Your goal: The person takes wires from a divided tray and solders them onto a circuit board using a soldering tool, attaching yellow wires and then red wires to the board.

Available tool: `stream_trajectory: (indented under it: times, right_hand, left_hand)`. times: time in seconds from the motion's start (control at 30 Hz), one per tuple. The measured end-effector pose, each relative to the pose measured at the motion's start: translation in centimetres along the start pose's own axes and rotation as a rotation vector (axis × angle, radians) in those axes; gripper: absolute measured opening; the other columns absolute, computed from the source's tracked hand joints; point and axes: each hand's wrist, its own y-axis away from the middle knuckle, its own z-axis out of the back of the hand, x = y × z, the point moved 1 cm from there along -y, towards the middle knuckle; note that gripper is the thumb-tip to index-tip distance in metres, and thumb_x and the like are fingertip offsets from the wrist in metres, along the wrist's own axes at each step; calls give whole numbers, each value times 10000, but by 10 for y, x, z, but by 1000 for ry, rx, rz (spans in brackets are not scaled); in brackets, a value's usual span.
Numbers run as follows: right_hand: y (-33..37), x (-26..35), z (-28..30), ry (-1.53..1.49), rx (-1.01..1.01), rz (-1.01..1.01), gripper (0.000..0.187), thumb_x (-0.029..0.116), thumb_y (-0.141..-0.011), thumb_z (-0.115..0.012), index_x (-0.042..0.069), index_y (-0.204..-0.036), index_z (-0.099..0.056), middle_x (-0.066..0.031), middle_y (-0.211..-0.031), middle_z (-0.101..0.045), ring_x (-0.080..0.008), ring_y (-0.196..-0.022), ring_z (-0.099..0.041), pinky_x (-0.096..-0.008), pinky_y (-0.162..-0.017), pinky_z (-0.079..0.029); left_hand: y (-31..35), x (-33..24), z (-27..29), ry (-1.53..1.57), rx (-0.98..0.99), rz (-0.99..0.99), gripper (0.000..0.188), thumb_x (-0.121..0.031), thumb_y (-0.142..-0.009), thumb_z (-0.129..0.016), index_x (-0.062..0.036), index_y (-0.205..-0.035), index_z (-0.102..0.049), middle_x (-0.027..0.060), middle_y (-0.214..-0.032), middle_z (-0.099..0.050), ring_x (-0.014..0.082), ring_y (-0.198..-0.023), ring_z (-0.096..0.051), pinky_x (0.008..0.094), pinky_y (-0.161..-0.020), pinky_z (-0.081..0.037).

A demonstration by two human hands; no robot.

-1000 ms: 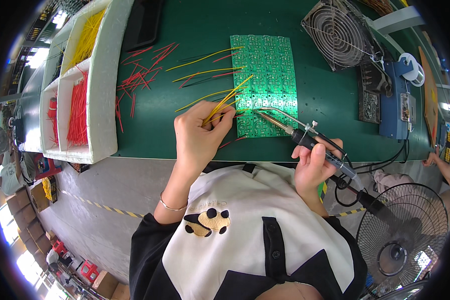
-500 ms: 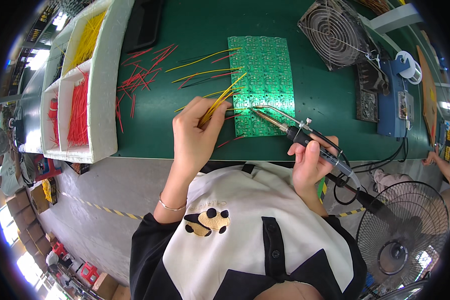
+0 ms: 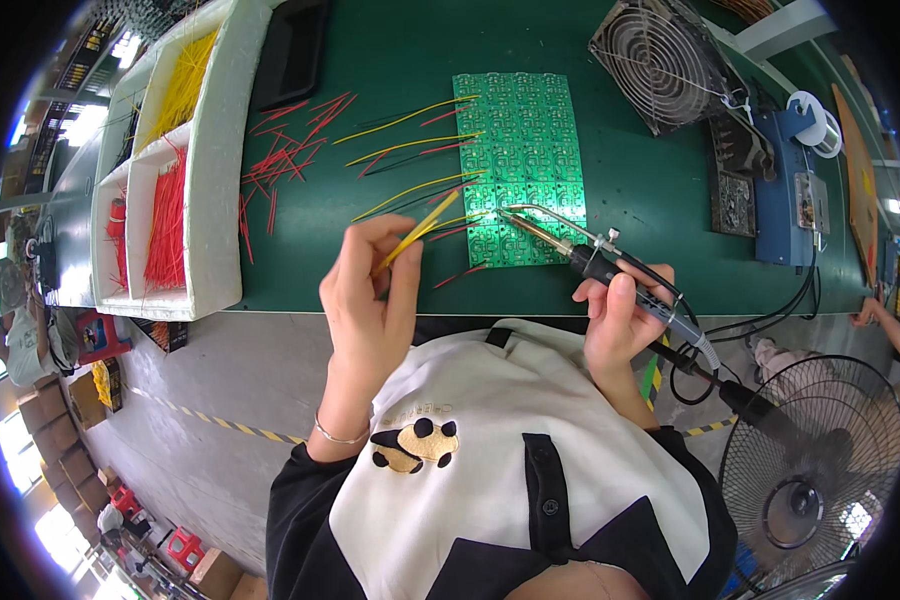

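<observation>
A white foam box [image 3: 218, 215] stands at the left of the green table [image 3: 390, 50], split into compartments: yellow wire [image 3: 183, 85] fills the upper wide one, red wire [image 3: 167, 235] the lower wide one, and a red bundle [image 3: 117, 225] sits in the narrow one beside that. The left hand [image 3: 365, 290] has thumb and fingers pinched together on a few yellow strands [image 3: 417, 234], left of the circuit board [image 3: 520, 150]. The board lies flat on the table, with wires reaching out from its left edge. The right hand's [image 3: 622, 325] fingers are wrapped around a soldering iron [image 3: 598, 266], its tip at the board's left part; whether it touches cannot be told.
</observation>
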Motion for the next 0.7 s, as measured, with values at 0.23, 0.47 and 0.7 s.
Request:
stream_trajectory:
  times: [0.23,0.47,0.7]
  right_hand:
    - [1,4,11,-113,-42,29,215,195,-862,-525,0,-899,-444,-48,-615,-456,-73,-438,-405,-248,-385,-413]
    - [15,6,21,-53,67,-34,215,180,-860,-520,2,-848,-402,-57,-633,-452,-70,-473,-424,-236,-421,-439]
    - [16,8,18,-38,19,-53,238,204,-857,-524,7,-823,-395,-64,-634,-457,-66,-456,-415,-221,-408,-426]
  left_hand:
    - [8,13,-3,121,182,67,70,23,-775,-587,3,-813,-530,15,-642,-525,37,-465,-299,197,-416,-242]
    - [0,10,-11,-77,178,31,120,56,-685,-650,-2,-790,-656,24,-692,-565,45,-488,-430,190,-430,-318]
    - [5,17,-20,25,149,-45,138,39,-660,-659,-20,-784,-675,-20,-669,-552,-1,-459,-278,180,-409,-168]
